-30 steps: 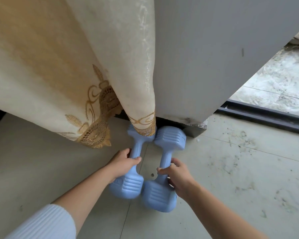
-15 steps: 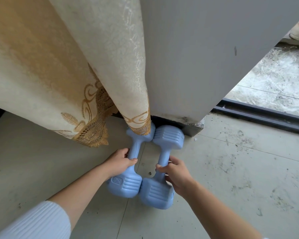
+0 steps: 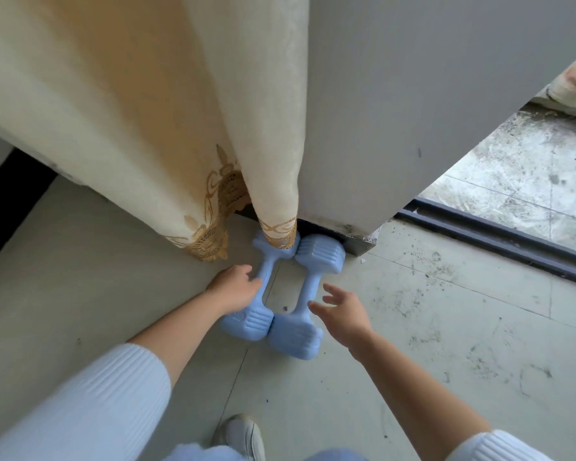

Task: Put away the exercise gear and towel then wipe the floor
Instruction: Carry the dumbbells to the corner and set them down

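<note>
- We found the left dumbbell point(image 3: 269, 275) and the right dumbbell point(image 3: 308, 291) lying side by side on the floor tiles point(image 3: 413, 327) at the foot of the grey wall point(image 3: 413, 94), their near heads touching. The left one's far head sat under the curtain point(image 3: 147, 111) hem. We judged this corner to be their storage spot, out of the walking path.
- The left hand point(image 3: 235, 287) curled round the left dumbbell's handle, probably to line it up. The right hand point(image 3: 343, 311) hovered just over the right dumbbell with fingers spread, holding nothing; we could not tell whether it touched.
- Both weights looked like matte, pale-blue moulded coating, with slim waisted handles and blocky ribbed heads whose flat sides should stop them rolling.
- The curtain was cream woven cloth in soft folds with a gold embroidered hem.
- The tiles were smooth and pale, scuffed and gritty toward the dark door track point(image 3: 496, 241); we judged the wiping not yet done. We saw no towel.
</note>
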`<state>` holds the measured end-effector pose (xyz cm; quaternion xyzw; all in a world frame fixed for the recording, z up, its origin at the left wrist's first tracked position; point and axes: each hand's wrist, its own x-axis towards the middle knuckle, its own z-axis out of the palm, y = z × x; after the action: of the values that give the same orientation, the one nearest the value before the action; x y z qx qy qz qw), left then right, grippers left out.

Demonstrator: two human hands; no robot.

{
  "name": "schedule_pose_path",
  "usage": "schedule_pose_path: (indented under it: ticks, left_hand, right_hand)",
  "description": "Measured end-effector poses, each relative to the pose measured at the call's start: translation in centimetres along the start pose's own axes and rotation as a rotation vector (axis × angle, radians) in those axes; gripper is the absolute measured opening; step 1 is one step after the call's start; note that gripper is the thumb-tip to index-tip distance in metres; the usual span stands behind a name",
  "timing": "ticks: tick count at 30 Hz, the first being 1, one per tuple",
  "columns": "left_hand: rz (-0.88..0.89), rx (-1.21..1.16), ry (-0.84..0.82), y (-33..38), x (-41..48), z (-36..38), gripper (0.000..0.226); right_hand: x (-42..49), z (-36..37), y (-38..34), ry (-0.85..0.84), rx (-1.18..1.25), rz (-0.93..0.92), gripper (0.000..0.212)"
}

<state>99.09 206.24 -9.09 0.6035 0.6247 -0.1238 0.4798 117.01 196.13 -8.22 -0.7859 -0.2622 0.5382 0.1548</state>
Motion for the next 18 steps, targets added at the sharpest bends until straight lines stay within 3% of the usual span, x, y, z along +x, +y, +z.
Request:
schedule_pose_path:
  ticks: [8,13,18]
  left_hand:
    - [0.031,-0.063,0.124,7.0,-21.1,-9.2,0.032]
    - [0.012,-0.004,0.241,10.8,-36.0,-15.4,0.031]
    - [-0.018,-0.074,0.511,12.4,-49.9,-16.0,0.031]
  right_hand:
    - [-19.1,-5.6,-12.8,-0.081,-0.093,-0.058,0.054]
    - [-32.9,-9.2,-21.1,-0.112,-0.478,-0.298,0.046]
    - [-44.3,-11.6,-24.4,-0.118,-0.732,-0.534,0.039]
